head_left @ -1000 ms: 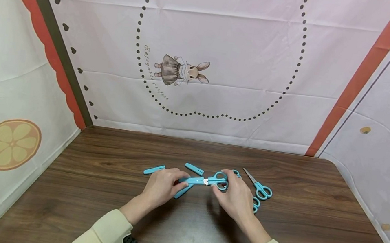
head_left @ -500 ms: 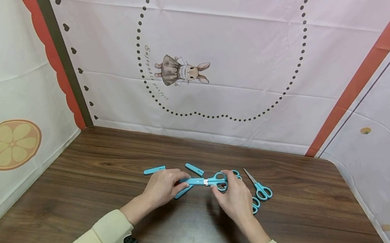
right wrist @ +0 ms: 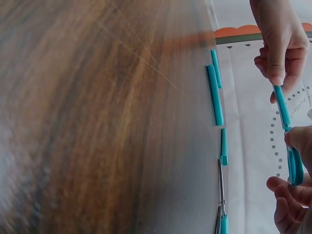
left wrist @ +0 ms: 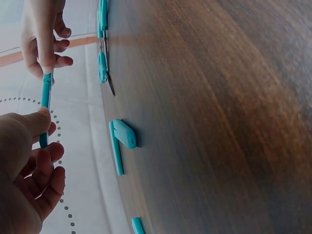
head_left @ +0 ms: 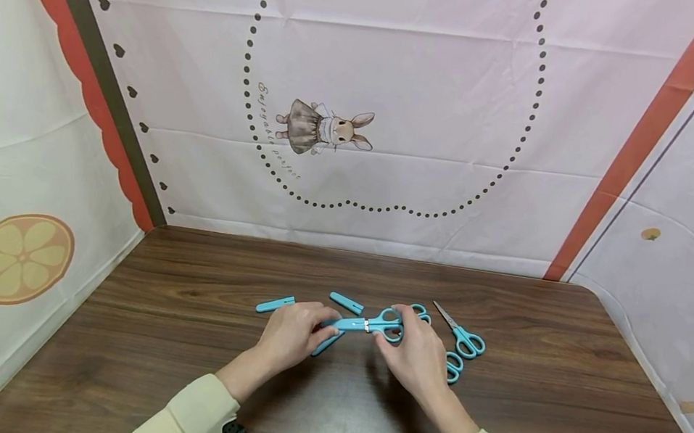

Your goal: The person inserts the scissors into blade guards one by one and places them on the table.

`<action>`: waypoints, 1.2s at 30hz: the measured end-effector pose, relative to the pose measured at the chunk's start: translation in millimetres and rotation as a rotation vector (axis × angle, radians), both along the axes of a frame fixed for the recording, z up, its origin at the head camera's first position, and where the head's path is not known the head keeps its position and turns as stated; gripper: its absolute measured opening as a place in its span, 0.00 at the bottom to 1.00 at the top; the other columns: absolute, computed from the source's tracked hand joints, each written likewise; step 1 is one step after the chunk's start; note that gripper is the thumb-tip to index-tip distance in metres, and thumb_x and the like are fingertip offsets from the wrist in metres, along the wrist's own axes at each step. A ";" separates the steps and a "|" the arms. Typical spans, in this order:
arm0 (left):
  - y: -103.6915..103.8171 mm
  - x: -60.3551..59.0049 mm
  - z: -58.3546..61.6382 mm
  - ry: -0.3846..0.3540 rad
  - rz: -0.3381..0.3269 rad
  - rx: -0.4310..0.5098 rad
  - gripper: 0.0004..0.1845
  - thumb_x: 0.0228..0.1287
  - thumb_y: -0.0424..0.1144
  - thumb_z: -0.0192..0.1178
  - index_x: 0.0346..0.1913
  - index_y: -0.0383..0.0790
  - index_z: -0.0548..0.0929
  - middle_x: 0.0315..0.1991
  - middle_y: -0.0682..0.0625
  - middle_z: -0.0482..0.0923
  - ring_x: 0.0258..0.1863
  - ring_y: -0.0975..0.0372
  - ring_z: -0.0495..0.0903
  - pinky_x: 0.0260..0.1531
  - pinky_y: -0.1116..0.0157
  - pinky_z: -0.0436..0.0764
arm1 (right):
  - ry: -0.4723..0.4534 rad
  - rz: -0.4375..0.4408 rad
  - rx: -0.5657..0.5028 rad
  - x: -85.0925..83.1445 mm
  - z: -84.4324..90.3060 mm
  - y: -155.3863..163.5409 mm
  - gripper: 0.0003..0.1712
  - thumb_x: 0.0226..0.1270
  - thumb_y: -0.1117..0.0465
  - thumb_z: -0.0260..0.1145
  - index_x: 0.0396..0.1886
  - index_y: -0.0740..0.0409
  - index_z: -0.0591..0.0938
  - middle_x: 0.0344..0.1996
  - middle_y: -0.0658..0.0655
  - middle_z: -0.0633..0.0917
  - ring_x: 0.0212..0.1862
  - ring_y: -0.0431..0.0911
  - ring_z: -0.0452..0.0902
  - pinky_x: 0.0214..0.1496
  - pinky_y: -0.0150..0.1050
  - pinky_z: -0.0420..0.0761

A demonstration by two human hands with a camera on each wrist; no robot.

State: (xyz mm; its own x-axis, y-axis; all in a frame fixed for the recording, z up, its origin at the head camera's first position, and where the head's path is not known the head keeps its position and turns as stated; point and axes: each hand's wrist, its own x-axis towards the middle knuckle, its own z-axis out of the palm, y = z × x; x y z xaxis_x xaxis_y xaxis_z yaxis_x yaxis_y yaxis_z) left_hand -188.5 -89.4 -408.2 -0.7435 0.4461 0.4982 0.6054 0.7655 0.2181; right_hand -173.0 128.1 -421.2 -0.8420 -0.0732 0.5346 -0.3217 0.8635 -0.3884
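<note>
In front of me my left hand point(head_left: 292, 332) pinches a light blue blade cap point(head_left: 349, 324) between thumb and fingers. The cap covers the blades of a pair of scissors point(head_left: 376, 324), with a thin silver strip showing between cap and handles. My right hand point(head_left: 418, 350) grips these scissors by their blue finger loops. Both wrist views show cap point(left wrist: 46, 92) and scissors point(right wrist: 294, 163) in one line, held above the table. Two more scissors lie by the right hand: one pair point(head_left: 460, 332) with bare blades, and one whose loops point(head_left: 461, 364) show while the hand hides the rest.
Three loose blue caps lie on the brown wooden table point(head_left: 173, 340): one at the left point(head_left: 275, 303), one farther back point(head_left: 346, 303), and one partly under the held cap point(head_left: 327, 344). Another blue loop point(head_left: 419, 307) shows behind the right hand. A printed cloth point(head_left: 401, 106) stands behind the table.
The right hand and handles have shifted very slightly left toward the cap, and the silver strip between looks a little narrower. Both hands keep their hold.
</note>
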 end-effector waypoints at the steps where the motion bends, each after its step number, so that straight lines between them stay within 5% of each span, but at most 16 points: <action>1: 0.1 0.0 0.0 0.001 0.000 -0.003 0.08 0.52 0.45 0.67 0.36 0.50 0.85 0.25 0.61 0.78 0.17 0.72 0.66 0.18 0.75 0.64 | 0.000 -0.001 -0.002 0.1 -0.1 -0.1 0.27 0.48 0.50 0.72 0.48 0.56 0.77 0.26 0.52 0.82 0.22 0.41 0.72 0.21 0.35 0.68; 13: -0.9 -0.7 -0.2 0.015 -0.007 -0.007 0.08 0.53 0.45 0.66 0.37 0.51 0.85 0.24 0.61 0.77 0.17 0.73 0.64 0.17 0.75 0.63 | 0.018 -0.009 0.013 1.0 0.5 -2.9 0.27 0.48 0.51 0.72 0.47 0.56 0.77 0.25 0.52 0.82 0.22 0.41 0.72 0.22 0.35 0.68; 36: -2.7 0.9 4.2 -0.067 -0.032 -0.052 0.10 0.56 0.46 0.64 0.41 0.51 0.84 0.28 0.60 0.78 0.18 0.72 0.65 0.19 0.74 0.64 | 0.014 -0.011 0.033 0.2 1.6 -7.6 0.29 0.48 0.50 0.73 0.50 0.54 0.76 0.25 0.51 0.81 0.20 0.39 0.66 0.20 0.33 0.65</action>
